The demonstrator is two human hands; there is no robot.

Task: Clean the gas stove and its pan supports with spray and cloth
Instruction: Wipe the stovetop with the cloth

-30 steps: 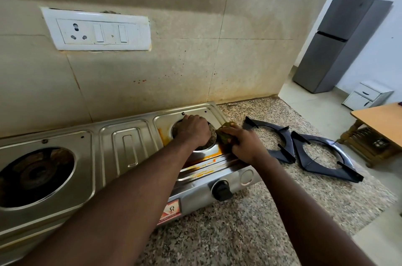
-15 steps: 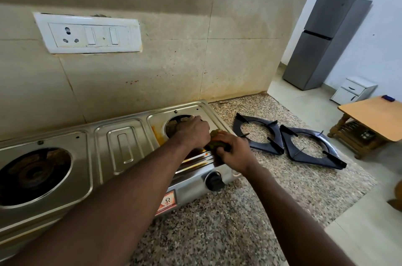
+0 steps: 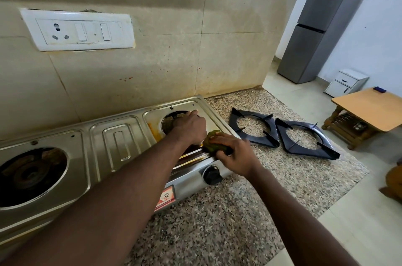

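Observation:
A steel two-burner gas stove lies on the speckled granite counter. My left hand rests over the right burner opening, fingers curled on its rim. My right hand presses a green scrub pad against the stove's front right edge, where orange stains show. Two black pan supports lie flat on the counter to the right of the stove. No spray bottle is in view.
The left burner is bare and grimy. A black knob sits on the stove front. A switchboard hangs on the tiled wall. Beyond the counter's end stand a grey fridge, a white drawer unit and a wooden table.
My right hand has slid the scrub pad along the stove's front right edge toward me. My left hand stays on the right burner. The view has shifted slightly.

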